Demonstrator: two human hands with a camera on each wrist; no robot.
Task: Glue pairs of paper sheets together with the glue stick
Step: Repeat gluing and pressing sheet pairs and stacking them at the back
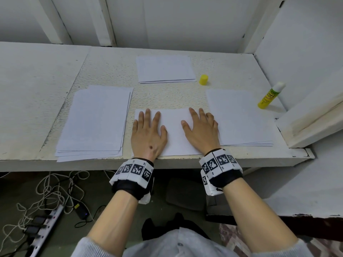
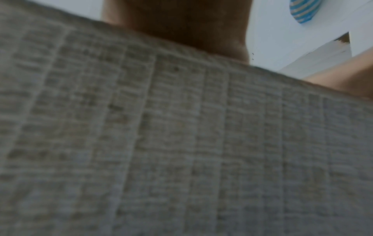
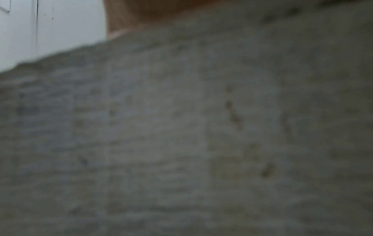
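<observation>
While both palms lie flat on a sheet of paper [image 1: 173,130] at the near edge of a white table [image 1: 37,93], a person appears to be pressing a freshly joined pair together. The left hand [image 1: 148,134] covers the sheet's left side and the right hand [image 1: 201,131] its right side, fingers straight and spread, neither one gripping anything. Whether one sheet or two lie under the hands cannot be told from above. The glue stick [image 1: 271,95] stands well apart at the far right, close to a white side panel [image 1: 304,58], its cap off and its white tip exposed; the yellow cap [image 1: 203,79] sits on its own just beside a far stack of paper [image 1: 165,69]. A loosely fanned left stack [image 1: 96,123] and a neater right stack [image 1: 239,117] flank the pressed sheet. Both wrist cameras show only blurred table surface and a sliver of skin.

Judging by the layout, the pressing step of one pair is in hand. The next move likely calls for lifting the hands, setting the bonded pair onto one of the stacks, and drawing a fresh sheet to the centre before the right hand reaches across for the open stick. Which stack holds finished pairs cannot be told.
</observation>
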